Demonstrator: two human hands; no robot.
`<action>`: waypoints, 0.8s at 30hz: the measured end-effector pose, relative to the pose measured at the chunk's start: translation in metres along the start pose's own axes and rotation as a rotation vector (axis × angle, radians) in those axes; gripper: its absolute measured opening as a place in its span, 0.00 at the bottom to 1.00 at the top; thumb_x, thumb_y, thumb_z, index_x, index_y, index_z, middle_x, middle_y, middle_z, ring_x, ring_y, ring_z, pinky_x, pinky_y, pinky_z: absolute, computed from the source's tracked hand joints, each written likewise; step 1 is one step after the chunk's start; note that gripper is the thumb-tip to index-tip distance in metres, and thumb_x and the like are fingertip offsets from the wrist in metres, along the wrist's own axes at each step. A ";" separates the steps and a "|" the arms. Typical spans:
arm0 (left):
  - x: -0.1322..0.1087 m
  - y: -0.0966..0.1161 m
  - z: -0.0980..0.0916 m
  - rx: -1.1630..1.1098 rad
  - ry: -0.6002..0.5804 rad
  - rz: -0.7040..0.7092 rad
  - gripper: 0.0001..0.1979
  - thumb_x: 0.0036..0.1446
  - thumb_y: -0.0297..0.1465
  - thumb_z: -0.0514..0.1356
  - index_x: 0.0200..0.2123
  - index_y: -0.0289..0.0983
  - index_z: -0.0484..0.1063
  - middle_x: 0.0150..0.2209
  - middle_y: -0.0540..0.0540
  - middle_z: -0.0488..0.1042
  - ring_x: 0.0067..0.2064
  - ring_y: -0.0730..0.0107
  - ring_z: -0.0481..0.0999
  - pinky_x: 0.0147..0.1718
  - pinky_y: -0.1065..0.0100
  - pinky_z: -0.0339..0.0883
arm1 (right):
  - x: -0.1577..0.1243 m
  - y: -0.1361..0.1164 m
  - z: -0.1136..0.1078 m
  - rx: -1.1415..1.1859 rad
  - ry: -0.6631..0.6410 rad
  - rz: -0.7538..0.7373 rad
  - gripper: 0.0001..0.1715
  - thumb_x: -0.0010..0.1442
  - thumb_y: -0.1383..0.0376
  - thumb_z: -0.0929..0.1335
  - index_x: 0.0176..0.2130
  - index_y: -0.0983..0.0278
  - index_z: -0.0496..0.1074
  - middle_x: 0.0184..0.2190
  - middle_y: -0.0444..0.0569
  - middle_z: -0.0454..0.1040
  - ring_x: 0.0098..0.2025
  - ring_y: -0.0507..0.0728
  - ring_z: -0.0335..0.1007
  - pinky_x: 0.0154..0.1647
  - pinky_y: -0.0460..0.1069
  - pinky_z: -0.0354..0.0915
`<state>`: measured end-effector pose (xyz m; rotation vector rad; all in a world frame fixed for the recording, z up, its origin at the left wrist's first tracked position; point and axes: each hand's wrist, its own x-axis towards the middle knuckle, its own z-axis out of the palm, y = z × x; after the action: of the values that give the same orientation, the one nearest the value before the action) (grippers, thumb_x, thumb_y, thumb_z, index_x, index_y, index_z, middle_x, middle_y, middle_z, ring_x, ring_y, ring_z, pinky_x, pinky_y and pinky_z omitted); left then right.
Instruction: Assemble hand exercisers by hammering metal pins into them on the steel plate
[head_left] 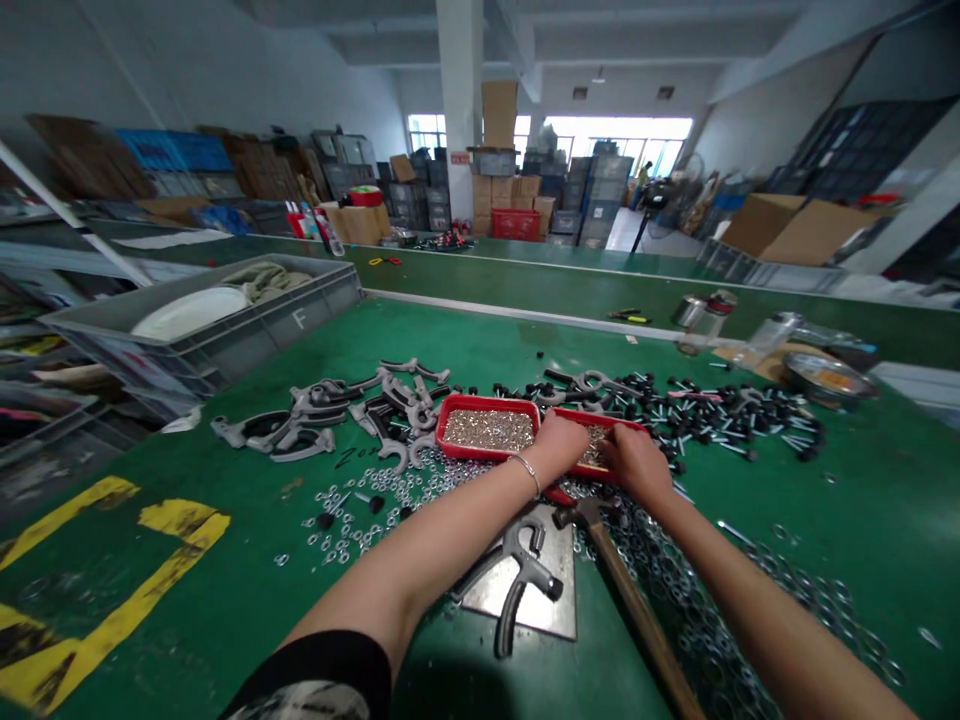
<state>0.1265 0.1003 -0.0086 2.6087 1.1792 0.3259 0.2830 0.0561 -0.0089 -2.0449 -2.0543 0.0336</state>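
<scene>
Two red trays of small metal parts stand side by side on the green table. My left hand [564, 440] is at the left end of the right tray [622, 478], its fingers bent down and mostly hidden. At that tray's right end is my right hand [637, 462], fingers curled at the rim and among the small parts. The left tray [442, 430] is beside my left wrist. Nearer to me, a grey hand grip [523, 570] lies on a metal plate [559, 610], and a hammer [630, 590] lies right of it.
Grey grip parts [300, 415] are piled at the left. Black-headed bolts [720, 415] and many metal rings [675, 570] cover the right side. A grey crate [300, 318] stands at the back left; jars [712, 315] and a metal bowl [825, 380] stand back right.
</scene>
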 end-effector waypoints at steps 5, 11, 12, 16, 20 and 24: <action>-0.028 0.007 -0.023 -0.231 0.196 -0.174 0.11 0.67 0.29 0.52 0.47 0.28 0.68 0.40 0.36 0.76 0.42 0.60 0.77 0.42 0.60 0.70 | -0.010 -0.012 -0.022 0.125 0.036 0.004 0.10 0.66 0.65 0.60 0.40 0.65 0.68 0.39 0.60 0.76 0.42 0.63 0.71 0.40 0.53 0.62; -0.137 -0.015 -0.043 -0.540 0.374 -0.309 0.13 0.66 0.38 0.51 0.39 0.34 0.69 0.30 0.47 0.76 0.27 0.70 0.75 0.31 0.69 0.67 | -0.078 -0.047 -0.030 0.391 -0.117 -0.251 0.13 0.66 0.61 0.61 0.37 0.62 0.72 0.34 0.48 0.78 0.37 0.57 0.73 0.39 0.49 0.67; -0.158 -0.019 -0.044 -0.592 0.373 -0.330 0.14 0.64 0.38 0.52 0.37 0.34 0.71 0.27 0.48 0.76 0.27 0.68 0.75 0.30 0.69 0.67 | -0.089 -0.052 -0.028 0.416 -0.147 -0.297 0.12 0.65 0.61 0.62 0.37 0.62 0.73 0.35 0.47 0.78 0.38 0.57 0.74 0.40 0.49 0.67; -0.218 -0.020 -0.046 -0.934 0.324 -0.403 0.13 0.58 0.37 0.58 0.39 0.34 0.74 0.25 0.48 0.78 0.32 0.64 0.78 0.36 0.66 0.68 | -0.108 -0.065 -0.017 0.457 -0.198 -0.392 0.11 0.64 0.65 0.62 0.41 0.62 0.75 0.39 0.48 0.78 0.42 0.56 0.74 0.45 0.50 0.66; -0.236 -0.007 -0.038 -1.159 0.315 -0.484 0.13 0.56 0.39 0.61 0.37 0.35 0.72 0.25 0.48 0.79 0.31 0.64 0.78 0.38 0.65 0.68 | -0.100 -0.070 -0.002 0.409 -0.187 -0.397 0.10 0.64 0.65 0.63 0.37 0.63 0.73 0.35 0.48 0.78 0.38 0.57 0.73 0.42 0.50 0.66; -0.231 0.000 -0.023 -1.203 0.302 -0.519 0.14 0.55 0.41 0.61 0.33 0.35 0.71 0.28 0.48 0.77 0.32 0.66 0.76 0.37 0.66 0.68 | -0.095 -0.071 0.008 0.298 -0.156 -0.406 0.10 0.65 0.64 0.64 0.35 0.63 0.73 0.39 0.51 0.77 0.42 0.60 0.70 0.46 0.54 0.64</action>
<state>-0.0295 -0.0711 -0.0092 1.2119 1.1465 0.9572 0.2105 -0.0384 -0.0180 -1.4681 -2.3530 0.4108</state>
